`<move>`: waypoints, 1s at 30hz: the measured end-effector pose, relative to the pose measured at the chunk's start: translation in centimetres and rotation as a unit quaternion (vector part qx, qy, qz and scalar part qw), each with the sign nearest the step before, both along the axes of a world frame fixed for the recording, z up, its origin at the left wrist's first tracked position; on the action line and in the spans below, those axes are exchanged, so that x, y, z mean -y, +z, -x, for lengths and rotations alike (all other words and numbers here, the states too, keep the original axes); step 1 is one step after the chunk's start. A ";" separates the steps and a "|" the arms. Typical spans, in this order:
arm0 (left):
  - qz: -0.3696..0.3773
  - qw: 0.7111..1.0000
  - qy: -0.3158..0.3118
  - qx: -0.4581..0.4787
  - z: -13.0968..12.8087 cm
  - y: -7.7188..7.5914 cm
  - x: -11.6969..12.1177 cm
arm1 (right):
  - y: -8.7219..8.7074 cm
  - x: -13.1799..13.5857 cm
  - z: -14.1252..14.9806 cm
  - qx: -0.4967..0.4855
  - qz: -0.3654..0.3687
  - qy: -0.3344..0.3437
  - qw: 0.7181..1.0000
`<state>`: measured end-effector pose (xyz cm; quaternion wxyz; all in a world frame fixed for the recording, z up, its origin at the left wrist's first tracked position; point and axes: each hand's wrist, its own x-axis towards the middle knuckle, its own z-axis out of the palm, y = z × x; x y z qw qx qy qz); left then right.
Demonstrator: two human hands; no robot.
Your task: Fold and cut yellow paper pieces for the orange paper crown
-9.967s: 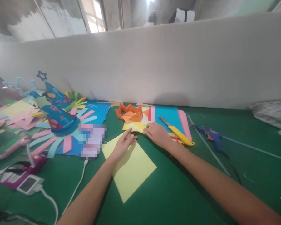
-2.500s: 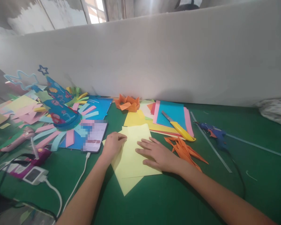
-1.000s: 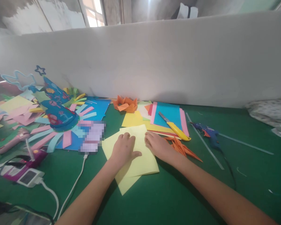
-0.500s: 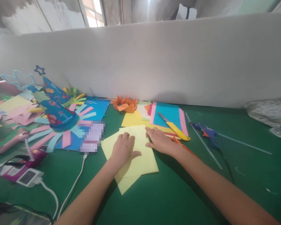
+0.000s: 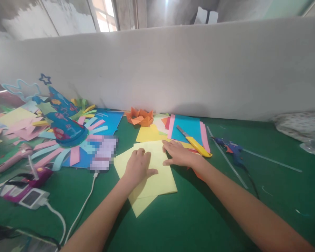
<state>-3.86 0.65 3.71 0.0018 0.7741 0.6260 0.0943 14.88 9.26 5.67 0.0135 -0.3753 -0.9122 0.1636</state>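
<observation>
1. Our left hand [image 5: 138, 167] lay flat, fingers spread, pressing the yellow paper [image 5: 161, 178] onto the green table [image 5: 199, 224].
2. Our right hand [image 5: 179, 155] — open, gripping nothing — touched the sheet's far right corner; its long axis ran away from us.

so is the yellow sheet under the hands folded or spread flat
Folded: the yellow sheet shows a doubled layer, a lower corner poking out beneath.

A blurred patch [image 5: 103, 154] hides something beside the yellow paper [image 5: 160, 178].
</observation>
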 end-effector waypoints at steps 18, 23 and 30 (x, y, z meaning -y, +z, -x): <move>0.029 0.999 0.018 0.005 -0.3 0.3 0.1 | -0.5 1.1 0.0 0.017 -0.078 -0.004 0.997; 0.026 0.999 0.018 0.009 -0.3 0.2 0.0 | -1.2 2.2 0.0 0.018 -0.124 0.007 0.992; 0.036 0.999 0.025 0.001 -0.3 0.3 0.1 | -1.3 5.0 -0.5 0.027 -0.151 0.026 0.988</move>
